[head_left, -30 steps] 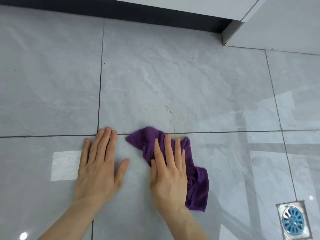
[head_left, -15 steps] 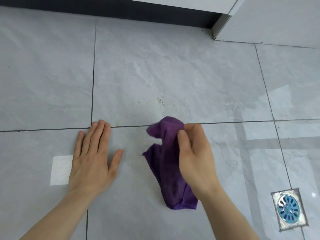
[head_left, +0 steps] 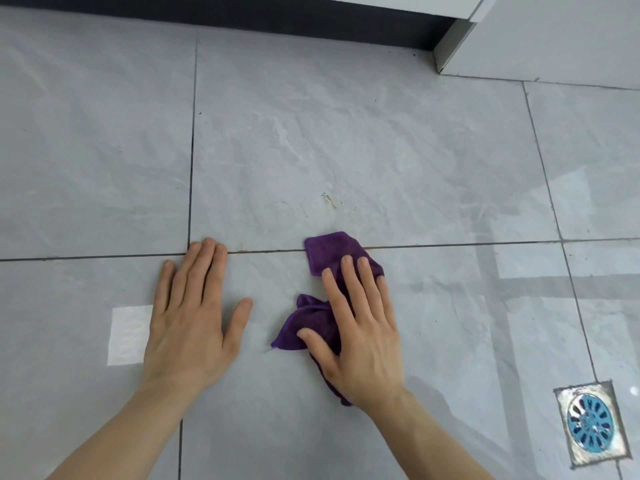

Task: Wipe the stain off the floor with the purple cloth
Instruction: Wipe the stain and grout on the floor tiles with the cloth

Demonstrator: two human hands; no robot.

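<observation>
A folded purple cloth lies on the grey tiled floor, its far corner crossing a grout line. My right hand presses flat on top of the cloth, fingers spread, covering its middle. A small brown stain with faint rusty smears marks the tile just beyond the cloth, uncovered. My left hand rests flat and empty on the floor to the left of the cloth, fingertips at the grout line.
A square metal floor drain with a blue grate sits at the lower right. A dark baseboard runs along the far edge, with a white cabinet corner at the upper right. A bright light reflection lies beside my left hand.
My right hand had lifted and bunched the cloth in a pinch; now it has laid the cloth down refolded and presses flat on it. My left hand has stayed put.
</observation>
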